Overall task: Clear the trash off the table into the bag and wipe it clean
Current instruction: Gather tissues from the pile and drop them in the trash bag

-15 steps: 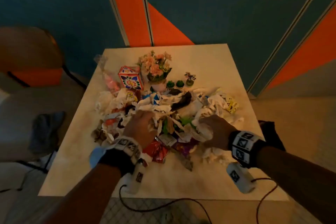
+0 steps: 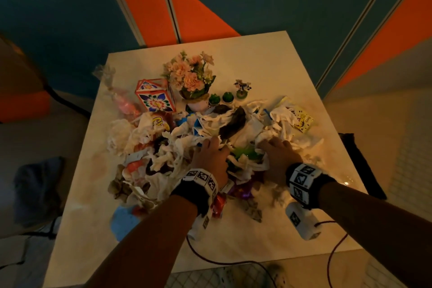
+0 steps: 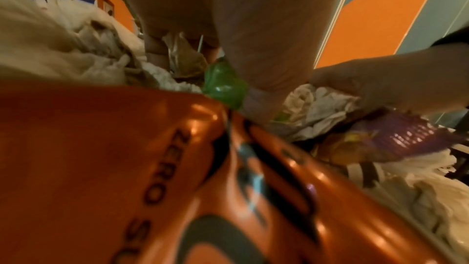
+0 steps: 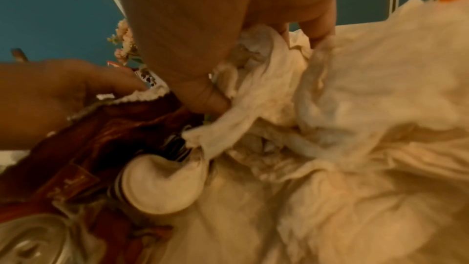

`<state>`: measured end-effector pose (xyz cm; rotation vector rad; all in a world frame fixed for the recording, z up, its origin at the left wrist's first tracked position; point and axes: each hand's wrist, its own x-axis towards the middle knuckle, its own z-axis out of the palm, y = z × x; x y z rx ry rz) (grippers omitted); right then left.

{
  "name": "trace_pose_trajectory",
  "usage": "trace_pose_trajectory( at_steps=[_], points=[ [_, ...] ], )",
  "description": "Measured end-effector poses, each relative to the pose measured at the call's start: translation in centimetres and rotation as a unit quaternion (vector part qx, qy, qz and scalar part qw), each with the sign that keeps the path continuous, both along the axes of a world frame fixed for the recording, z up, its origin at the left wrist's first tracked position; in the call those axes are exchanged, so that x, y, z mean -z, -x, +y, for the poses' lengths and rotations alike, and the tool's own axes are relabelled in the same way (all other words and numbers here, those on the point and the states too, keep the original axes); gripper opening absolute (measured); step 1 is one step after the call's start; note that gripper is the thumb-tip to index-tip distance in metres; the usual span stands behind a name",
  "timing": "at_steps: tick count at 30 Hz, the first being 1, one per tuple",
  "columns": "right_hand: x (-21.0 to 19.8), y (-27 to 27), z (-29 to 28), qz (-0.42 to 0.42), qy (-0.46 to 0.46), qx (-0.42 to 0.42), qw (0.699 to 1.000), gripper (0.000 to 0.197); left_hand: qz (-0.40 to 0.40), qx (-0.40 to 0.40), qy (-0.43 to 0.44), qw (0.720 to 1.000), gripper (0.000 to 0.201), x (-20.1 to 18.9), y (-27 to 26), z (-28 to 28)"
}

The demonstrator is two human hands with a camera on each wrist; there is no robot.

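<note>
- Right hand (image 4: 203,33) at 12 o'clock, fingers dug into tissues (image 4: 355,127).
- Left hand (image 4: 50,95) at 9, on a red wrapper (image 4: 101,138).
- White lid (image 4: 162,186) at centre-left.
- Can (image 4: 33,242) at 7.

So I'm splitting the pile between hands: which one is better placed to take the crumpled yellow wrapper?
The right hand. The yellow wrapper lies on the pile's far right edge, just beyond that hand, while the left hand sits mid-pile and would have to cross over.

One table (image 2: 268,58); one flower pot (image 2: 190,77); one patterned box (image 2: 153,98); two hands; three small green ornaments.
</note>
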<state>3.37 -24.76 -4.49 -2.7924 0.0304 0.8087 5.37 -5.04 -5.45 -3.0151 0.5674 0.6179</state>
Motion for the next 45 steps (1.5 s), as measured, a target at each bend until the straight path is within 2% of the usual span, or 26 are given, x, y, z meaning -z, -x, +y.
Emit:
trace_pose_trajectory(
  at_steps=[5,9,11,15,20,22,24,25,26,27,29,31,32,34,35,37,38,41,42,43,44,45],
  points=[
    [-1.2,0.2,-0.7,-0.012,-0.077,0.071,0.994,0.075,0.007,-0.040,0.043,0.998,0.079,-0.2,-0.3,0.5],
    [-2.3,0.6,-1.6,-0.025,-0.137,0.116,0.983,0.072,0.003,-0.068,0.062,0.996,0.076,-1.6,-0.5,1.1],
    [-2.6,0.8,-2.1,-0.031,-0.133,0.126,0.983,0.069,-0.022,-0.058,0.051,0.997,0.074,-2.3,-0.2,1.2],
    [-3.1,1.0,-2.3,-0.026,-0.109,0.136,0.984,0.049,-0.097,-0.030,0.033,0.994,0.067,-2.7,0.4,1.3],
    [-3.7,1.2,-2.2,-0.053,-0.103,0.122,0.986,0.028,-0.100,-0.010,0.052,0.994,0.060,-3.1,0.6,1.6],
    [-4.1,1.3,-2.3,-0.071,-0.113,0.123,0.983,0.026,-0.107,-0.014,0.086,0.990,0.051,-3.5,0.7,1.9],
    [-4.9,1.3,-2.4,-0.093,-0.123,0.131,0.979,0.031,-0.110,-0.039,0.158,0.981,0.043,-3.9,0.7,2.4],
    [-5.1,1.2,-2.5,-0.109,-0.136,0.139,0.975,0.021,-0.112,-0.055,0.190,0.974,0.043,-4.3,0.8,2.6],
    [-5.6,1.2,-2.5,-0.115,-0.149,0.148,0.971,0.013,-0.111,-0.074,0.222,0.966,0.045,-4.6,0.8,2.8],
    [-5.9,1.1,-2.6,-0.121,-0.163,0.160,0.966,0.019,-0.108,-0.100,0.252,0.956,0.046,-5.0,0.9,2.9],
    [-6.7,1.0,-2.7,-0.124,-0.201,0.199,0.951,0.010,-0.086,-0.178,0.316,0.928,0.047,-6.2,1.2,3.1],
    [-7.2,1.1,-3.2,-0.118,-0.230,0.232,0.938,0.040,-0.081,-0.244,0.369,0.893,0.044,-7.1,1.1,3.5],
    [-7.5,1.2,-3.5,-0.120,-0.247,0.245,0.930,0.044,-0.083,-0.261,0.386,0.881,0.041,-7.4,1.0,3.6],
    [-8.4,1.6,-4.1,-0.141,-0.268,0.253,0.919,0.028,-0.068,-0.296,0.426,0.852,0.039,-8.5,0.7,3.7],
    [-8.8,1.8,-4.6,-0.154,-0.277,0.257,0.913,0.017,-0.059,-0.315,0.454,0.831,0.038,-9.0,0.4,3.8],
    [-9.6,2.1,-5.6,-0.180,-0.292,0.252,0.905,0.012,-0.034,-0.345,0.521,0.780,0.037,-9.2,-0.3,3.6],
    [-10.0,2.2,-6.1,-0.193,-0.301,0.249,0.900,0.014,-0.023,-0.357,0.553,0.753,0.037,-9.2,-0.6,3.5],
    [-10.8,2.1,-8.1,-0.207,-0.323,0.258,0.887,0.017,0.030,-0.381,0.600,0.703,0.037,-9.9,-1.0,1.0],
    [-11.0,2.0,-8.9,-0.209,-0.332,0.262,0.882,0.015,0.057,-0.378,0.619,0.686,0.024,-10.6,-1.0,-0.4],
    [-11.1,1.9,-9.8,-0.209,-0.343,0.266,0.876,0.019,0.091,-0.361,0.628,0.683,0.008,-11.4,-1.0,-2.0],
    [-11.2,1.7,-10.7,-0.209,-0.352,0.267,0.872,0.026,0.114,-0.340,0.637,0.682,0.032,-12.1,-1.0,-3.7],
    [-11.4,1.6,-11.6,-0.209,-0.358,0.265,0.871,0.031,0.125,-0.318,0.649,0.679,0.036,-12.7,-0.9,-5.5]
  ],
)
